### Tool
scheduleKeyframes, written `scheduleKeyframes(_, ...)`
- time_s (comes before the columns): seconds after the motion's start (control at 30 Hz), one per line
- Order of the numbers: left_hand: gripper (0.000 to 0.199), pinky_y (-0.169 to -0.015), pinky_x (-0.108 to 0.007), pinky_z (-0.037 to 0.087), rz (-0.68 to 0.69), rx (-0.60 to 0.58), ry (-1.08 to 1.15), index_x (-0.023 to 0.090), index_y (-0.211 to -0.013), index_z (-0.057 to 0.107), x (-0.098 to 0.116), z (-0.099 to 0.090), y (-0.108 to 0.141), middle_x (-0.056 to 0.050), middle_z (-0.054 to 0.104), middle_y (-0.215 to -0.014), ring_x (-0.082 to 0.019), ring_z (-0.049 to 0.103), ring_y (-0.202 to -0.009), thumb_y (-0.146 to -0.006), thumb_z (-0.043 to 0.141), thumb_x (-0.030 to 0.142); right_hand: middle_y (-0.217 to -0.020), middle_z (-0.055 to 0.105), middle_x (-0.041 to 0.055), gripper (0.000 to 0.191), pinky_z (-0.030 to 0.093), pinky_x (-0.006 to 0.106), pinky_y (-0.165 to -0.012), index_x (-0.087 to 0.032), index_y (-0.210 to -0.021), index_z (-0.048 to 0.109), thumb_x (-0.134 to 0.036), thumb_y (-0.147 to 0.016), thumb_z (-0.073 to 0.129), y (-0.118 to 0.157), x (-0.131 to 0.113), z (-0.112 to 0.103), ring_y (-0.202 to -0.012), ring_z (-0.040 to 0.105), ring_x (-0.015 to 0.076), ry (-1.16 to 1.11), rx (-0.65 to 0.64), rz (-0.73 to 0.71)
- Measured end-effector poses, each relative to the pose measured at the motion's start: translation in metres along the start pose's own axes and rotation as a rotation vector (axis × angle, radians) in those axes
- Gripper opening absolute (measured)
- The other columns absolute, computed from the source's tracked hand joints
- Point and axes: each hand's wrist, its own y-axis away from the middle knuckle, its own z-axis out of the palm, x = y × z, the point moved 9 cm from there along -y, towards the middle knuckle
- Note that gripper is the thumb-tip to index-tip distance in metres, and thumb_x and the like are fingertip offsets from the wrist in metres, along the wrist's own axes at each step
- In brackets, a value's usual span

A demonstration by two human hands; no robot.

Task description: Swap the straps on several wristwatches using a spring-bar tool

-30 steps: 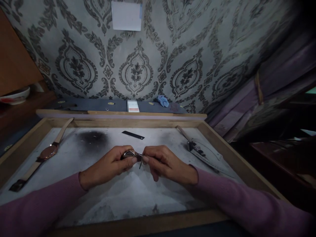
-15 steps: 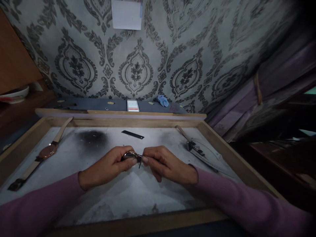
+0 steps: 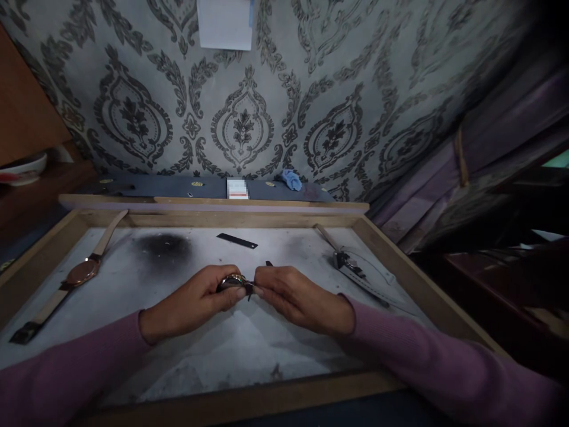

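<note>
Near the middle of a wooden-framed tray point(image 3: 213, 219), my left hand point(image 3: 200, 301) is closed around a round watch case point(image 3: 231, 282), thumb in front. My right hand point(image 3: 300, 299) is pinched at the right side of the watch, where a short dark strap piece point(image 3: 249, 289) shows between the hands. A dark tip point(image 3: 269, 263) sticks up behind my right fingers; the rest of it is hidden. Beyond the hands a flat black blade-like strip point(image 3: 237, 240) lies on the white surface.
A rose-gold watch point(image 3: 82, 271) with a pale strap lies at the left. Another watch point(image 3: 349, 264) with a thin cord lies at the right. Behind the tray are a small box point(image 3: 237, 189) and a blue crumpled cloth point(image 3: 291, 179).
My right fingers have shifted and flattened beside the strap piece, and a dark tip now shows above them. My left hand keeps its hold. The whole view has shifted slightly.
</note>
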Motion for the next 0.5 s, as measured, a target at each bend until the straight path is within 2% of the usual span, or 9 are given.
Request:
scheduleKeyframes(0.27, 0.027, -0.049, -0.023, 0.024, -0.028, 0.005, 0.108, 0.019, -0.068, 0.044, -0.0098, 0.0061, 0.0001, 0.009, 0.033, -0.056, -0.009, 0.026, -0.05, -0.089, 0.053, 0.035, -0.07, 0.043, 0.0002, 0.026, 0.035, 0.028, -0.06, -0.022, -0.072, 0.034, -0.02, -0.098, 0.033, 0.0012, -0.0002, 0.0054, -0.062, 0.042, 0.0132, 0.044, -0.02, -0.007)
scheduleKeyframes(0.5, 0.025, -0.051, -0.022, 0.024, 0.044, 0.033, 0.081, 0.019, -0.068, 0.043, -0.0042, 0.0005, -0.002, 0.008, 0.031, -0.06, -0.009, 0.024, -0.055, -0.089, 0.051, 0.031, -0.067, 0.041, -0.0012, 0.028, 0.034, 0.028, -0.058, -0.022, -0.072, 0.034, -0.026, -0.1, 0.032, -0.0013, -0.0022, 0.0013, -0.059, 0.04, 0.012, -0.012, 0.01, -0.003)
